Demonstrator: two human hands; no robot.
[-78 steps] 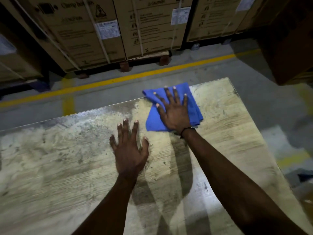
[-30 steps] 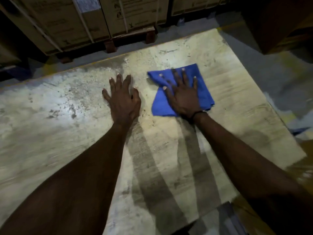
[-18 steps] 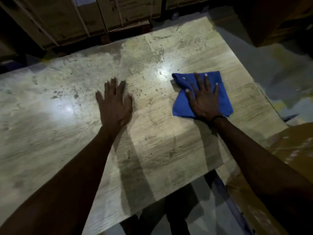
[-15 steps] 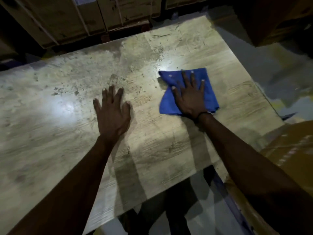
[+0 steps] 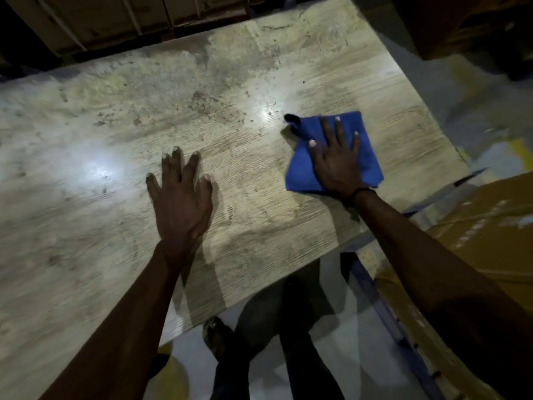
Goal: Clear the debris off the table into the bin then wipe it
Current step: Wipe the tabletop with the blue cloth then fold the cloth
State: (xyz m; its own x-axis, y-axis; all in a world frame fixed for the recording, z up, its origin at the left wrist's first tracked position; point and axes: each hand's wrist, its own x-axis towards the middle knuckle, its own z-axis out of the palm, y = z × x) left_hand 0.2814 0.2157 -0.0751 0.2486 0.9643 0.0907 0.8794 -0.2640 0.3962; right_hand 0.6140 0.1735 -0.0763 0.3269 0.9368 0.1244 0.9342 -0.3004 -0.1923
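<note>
Fingers of your left hand [image 5: 180, 197] lie straight and slightly spread, palm down, flat on the worn, pale wood-grain table top [image 5: 86, 226], holding nothing; dark stains and small specks mark the surface ahead of them, with two bright patches of glare, one to the hand's left and one farther right. Moving right, your right hand [image 5: 337, 160] presses, fingers straight and fanned, on a folded blue cloth [image 5: 300, 171] that lies flat on the table near its right edge, well apart from your left hand; one corner of the cloth curls up at its far left. A dark band sits on your right wrist. Beyond the table's far edge stand strapped brown cardboard cartons [image 5: 115, 21]. Below the near edge you see your dark trouser legs and a shoe [image 5: 216, 339] on the pale floor, and at the far right a brown cardboard box [image 5: 490, 226] beside a blue metal frame [image 5: 372, 290].
</note>
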